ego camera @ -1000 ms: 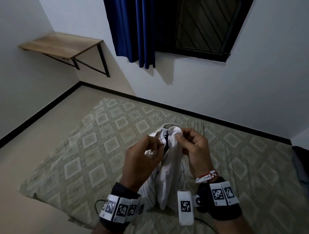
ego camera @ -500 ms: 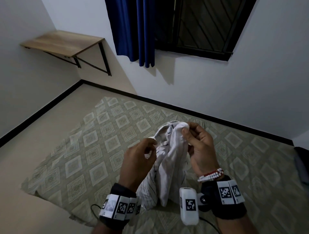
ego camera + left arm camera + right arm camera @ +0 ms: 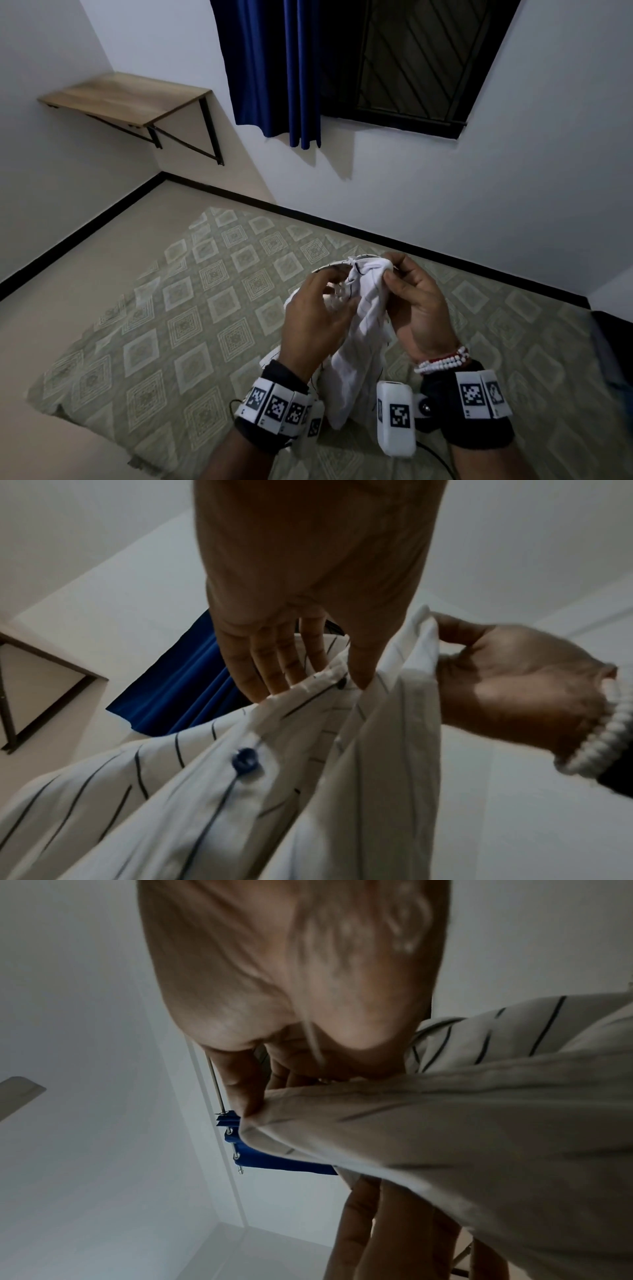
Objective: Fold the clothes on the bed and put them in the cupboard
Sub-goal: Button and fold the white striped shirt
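A white shirt (image 3: 356, 342) with thin dark stripes and blue buttons (image 3: 244, 760) hangs bunched in the air above the patterned bed (image 3: 191, 318). Both hands hold it near its top. My left hand (image 3: 318, 308) pinches the buttoned edge (image 3: 318, 677) between thumb and fingers. My right hand (image 3: 414, 301) pinches a fold of the shirt's cloth (image 3: 428, 1123) at its upper end, seen from the left wrist as the right hand (image 3: 507, 674) gripping the cloth's edge. The shirt's lower part drops between my wrists.
The bed's green-beige diamond cover (image 3: 102, 370) lies on a pale floor. A wooden wall shelf (image 3: 126, 97) stands at the back left. A blue curtain (image 3: 274, 68) and a dark window (image 3: 411, 58) are on the far wall. A dark object (image 3: 613, 346) sits at the right edge.
The hands have drawn closer together and regripped the shirt's top, with the left hand now up against the cloth. The shirt stays bunched and hanging.
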